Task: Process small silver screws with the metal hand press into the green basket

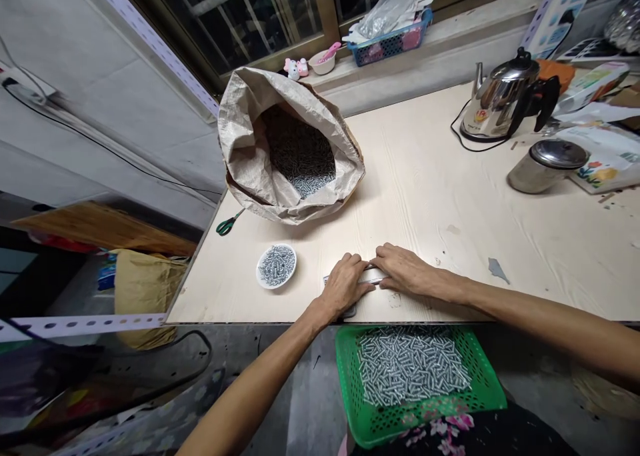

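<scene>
At the table's front edge, my left hand (344,284) and my right hand (407,269) face each other, their fingers closed around the two ends of a flat, narrow piece with silvery edges (371,276). Its exact kind is hard to make out, as the fingers cover most of it. A dark, rounded corner of some flat object (349,312) peeks out below my left hand. Left of the hands stands a small white bowl (259,275) full of silvery screw-like pieces. Below the table edge, a green plastic basket (345,383) holds a heap of similar metal pieces.
An open woven sack (240,129) with many metal pieces inside stands at the back left. Green-handled scissors (227,225) lie beside it. A steel kettle (500,99) and a lidded metal canister (537,169) stand to the right. A blue basket (390,45) rests on the sill.
</scene>
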`<state>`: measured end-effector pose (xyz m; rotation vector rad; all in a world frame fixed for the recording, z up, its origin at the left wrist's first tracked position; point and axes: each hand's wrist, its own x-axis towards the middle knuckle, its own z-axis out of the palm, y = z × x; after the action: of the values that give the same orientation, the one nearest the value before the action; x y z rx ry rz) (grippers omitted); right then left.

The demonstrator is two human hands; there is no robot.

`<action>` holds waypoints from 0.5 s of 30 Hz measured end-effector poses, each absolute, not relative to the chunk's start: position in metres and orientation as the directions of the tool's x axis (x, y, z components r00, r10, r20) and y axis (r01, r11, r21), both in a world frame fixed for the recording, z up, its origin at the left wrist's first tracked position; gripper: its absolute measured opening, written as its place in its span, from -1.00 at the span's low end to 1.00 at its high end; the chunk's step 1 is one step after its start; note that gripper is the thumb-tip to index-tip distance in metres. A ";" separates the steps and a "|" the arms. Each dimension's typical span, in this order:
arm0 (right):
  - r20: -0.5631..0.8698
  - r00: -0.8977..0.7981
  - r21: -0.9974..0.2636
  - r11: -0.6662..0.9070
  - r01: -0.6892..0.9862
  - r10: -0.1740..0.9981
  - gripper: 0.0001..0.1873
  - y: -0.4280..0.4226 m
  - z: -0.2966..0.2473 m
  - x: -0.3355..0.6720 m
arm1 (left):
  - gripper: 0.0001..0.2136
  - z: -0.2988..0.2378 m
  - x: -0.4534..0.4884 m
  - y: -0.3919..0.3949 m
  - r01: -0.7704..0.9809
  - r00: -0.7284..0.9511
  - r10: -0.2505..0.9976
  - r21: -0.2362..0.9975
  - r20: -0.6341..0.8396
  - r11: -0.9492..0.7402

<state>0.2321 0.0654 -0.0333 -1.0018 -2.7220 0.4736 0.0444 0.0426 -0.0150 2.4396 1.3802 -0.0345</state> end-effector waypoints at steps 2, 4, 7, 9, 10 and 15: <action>0.075 -0.738 -0.358 0.708 0.608 0.671 -0.96 0.064 -0.039 0.229 | -0.82 -0.019 0.046 0.041 0.837 0.514 0.842 0.308 -0.163 -0.452; 0.080 -0.736 -0.349 0.710 0.611 0.672 -0.90 0.063 -0.044 0.225 | -0.86 -0.021 0.048 0.041 0.845 0.498 0.854 0.309 -0.151 -0.437; 0.073 -0.746 -0.336 0.721 0.606 0.661 -0.85 0.064 -0.048 0.223 | -0.84 -0.023 0.049 0.040 0.856 0.484 0.861 0.290 -0.158 -0.428; 0.070 -0.745 -0.322 0.721 0.613 0.664 -0.95 0.068 -0.046 0.226 | -0.84 -0.025 0.049 0.036 0.869 0.456 0.880 0.279 -0.134 -0.408; 0.075 -0.748 -0.323 0.726 0.608 0.660 -0.85 0.072 -0.044 0.228 | -0.81 -0.027 0.049 0.032 0.879 0.429 0.898 0.276 -0.098 -0.390; 0.086 -0.790 -0.359 0.759 0.543 0.607 -0.51 0.094 -0.044 0.237 | -0.62 -0.044 0.060 -0.006 0.881 0.355 0.923 0.277 0.146 -0.383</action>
<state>0.2367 0.0943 -0.0437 -0.9119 -2.7578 0.4729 0.0596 -0.0062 -0.0443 2.4588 1.6512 0.4179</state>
